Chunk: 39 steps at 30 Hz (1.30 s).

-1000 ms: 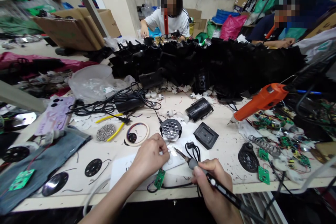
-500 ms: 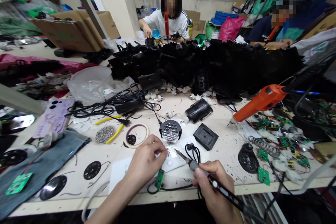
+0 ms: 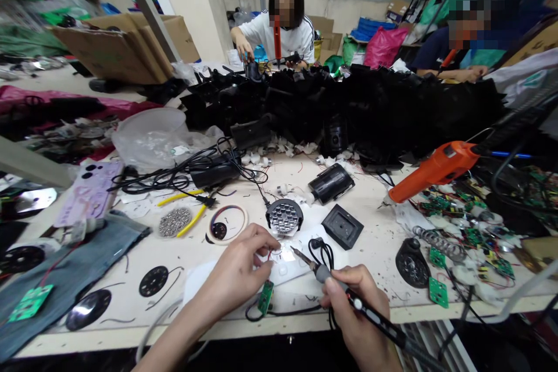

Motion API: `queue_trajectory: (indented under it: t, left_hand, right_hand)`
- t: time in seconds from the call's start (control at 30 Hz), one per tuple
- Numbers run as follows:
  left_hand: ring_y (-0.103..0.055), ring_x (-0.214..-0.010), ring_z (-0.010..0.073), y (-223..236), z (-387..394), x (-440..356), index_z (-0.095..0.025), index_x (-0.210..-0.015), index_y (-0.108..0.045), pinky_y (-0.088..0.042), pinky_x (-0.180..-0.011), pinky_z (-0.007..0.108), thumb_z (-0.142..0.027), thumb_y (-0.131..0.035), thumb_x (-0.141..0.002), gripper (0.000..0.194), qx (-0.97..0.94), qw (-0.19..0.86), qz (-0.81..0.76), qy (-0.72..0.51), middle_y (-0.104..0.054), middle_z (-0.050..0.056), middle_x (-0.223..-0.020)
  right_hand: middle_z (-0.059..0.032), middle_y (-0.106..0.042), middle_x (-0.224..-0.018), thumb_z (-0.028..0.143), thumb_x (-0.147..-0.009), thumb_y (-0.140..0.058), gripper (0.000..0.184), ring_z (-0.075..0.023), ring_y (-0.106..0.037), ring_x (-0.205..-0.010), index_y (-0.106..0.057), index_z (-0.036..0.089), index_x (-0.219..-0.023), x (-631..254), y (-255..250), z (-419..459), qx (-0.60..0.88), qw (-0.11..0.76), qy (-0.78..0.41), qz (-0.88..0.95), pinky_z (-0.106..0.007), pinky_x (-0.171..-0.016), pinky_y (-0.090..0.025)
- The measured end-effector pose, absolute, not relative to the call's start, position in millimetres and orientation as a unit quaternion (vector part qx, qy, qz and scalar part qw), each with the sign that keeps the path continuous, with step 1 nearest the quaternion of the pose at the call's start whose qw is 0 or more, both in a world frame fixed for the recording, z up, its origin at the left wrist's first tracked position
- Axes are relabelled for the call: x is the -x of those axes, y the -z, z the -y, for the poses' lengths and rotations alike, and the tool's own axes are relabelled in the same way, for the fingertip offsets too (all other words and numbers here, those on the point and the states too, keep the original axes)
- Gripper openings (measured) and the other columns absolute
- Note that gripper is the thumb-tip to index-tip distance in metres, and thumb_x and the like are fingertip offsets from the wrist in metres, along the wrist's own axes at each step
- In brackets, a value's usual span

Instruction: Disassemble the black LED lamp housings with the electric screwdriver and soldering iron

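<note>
My right hand grips a black soldering iron like a pen, its tip pointing left toward a small white part on the table. My left hand is closed in a pinch beside that part, holding thin red wires at its fingertips. A small green circuit board with a black cable lies just below my left hand. A round LED reflector disc sits just beyond the fingers.
A black square plate, a black cylinder housing and an orange power screwdriver lie to the right. Yellow pliers, a tape ring and tangled cables lie left. A heap of black housings spans the back. Two people work opposite.
My left hand has slid slightly down and right, the pinched fingers closer to the iron's tip. The right hand and iron have barely moved.
</note>
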<state>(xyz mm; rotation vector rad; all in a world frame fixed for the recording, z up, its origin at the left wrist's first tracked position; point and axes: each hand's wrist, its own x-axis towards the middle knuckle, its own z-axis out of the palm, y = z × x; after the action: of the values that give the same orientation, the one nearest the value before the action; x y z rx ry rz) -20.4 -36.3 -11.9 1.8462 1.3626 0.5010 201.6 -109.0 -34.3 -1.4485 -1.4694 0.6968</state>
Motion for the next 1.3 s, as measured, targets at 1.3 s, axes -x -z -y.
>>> queue_trajectory:
  t: [1.3]
  left_hand:
    - [-0.064, -0.078, 0.0171, 21.6, 33.6, 26.8, -0.02, -0.08, -0.073, -0.052, -0.071, 0.028, -0.026, -0.064, -0.079, 0.011, -0.707, 0.387, -0.52, -0.283, -0.07, 0.004, -0.084]
  right_hand:
    - [0.0004, -0.067, -0.057, 0.039, -0.084, -0.062, 0.018, -0.014, -0.063, -0.049, -0.06, 0.021, -0.082, -191.7, 31.6, 121.2, 0.615, 0.518, -0.326, 0.498, -0.023, -0.048, -0.05]
